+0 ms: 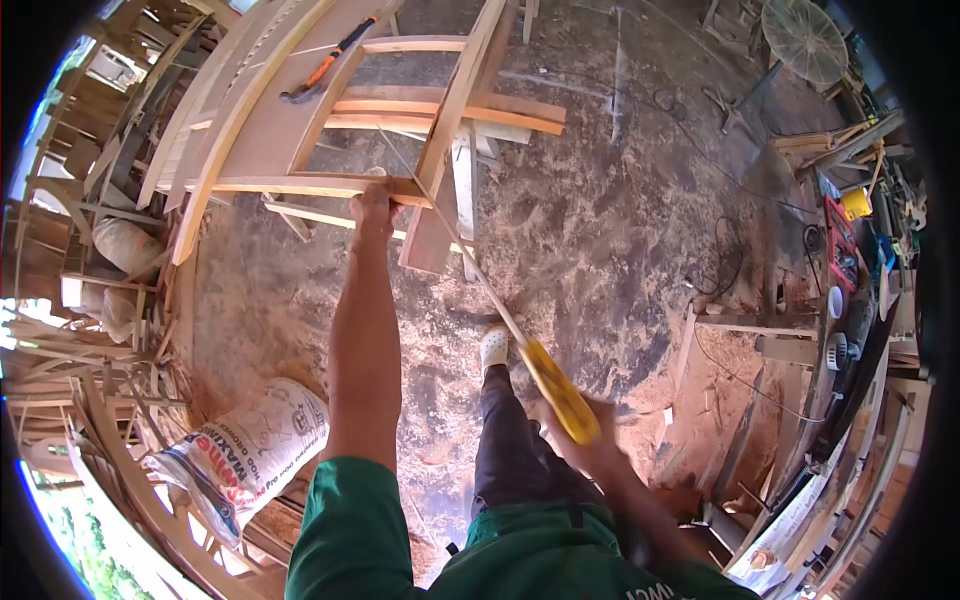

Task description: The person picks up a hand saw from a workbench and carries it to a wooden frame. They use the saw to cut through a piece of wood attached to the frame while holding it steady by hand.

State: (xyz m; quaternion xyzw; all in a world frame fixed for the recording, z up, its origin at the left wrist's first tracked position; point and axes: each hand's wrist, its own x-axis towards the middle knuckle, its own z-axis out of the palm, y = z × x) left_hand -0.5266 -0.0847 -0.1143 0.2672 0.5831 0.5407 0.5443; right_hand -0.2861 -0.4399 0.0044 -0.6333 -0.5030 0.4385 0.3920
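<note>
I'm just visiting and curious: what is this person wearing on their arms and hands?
Both hands, left and right, are bare: no gloves show. The forearms are bare too. Short green sleeves cover the upper arms, part of a green shirt with some white lettering near the bottom edge.

"MAXIME" on white sack (pixel 245 455)

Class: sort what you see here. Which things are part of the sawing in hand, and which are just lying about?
In use:
left hand steadying the wooden frame
right hand gripping the yellow-handled handsaw

Lying about:
hammer on the frame
printed sack
fan
</note>
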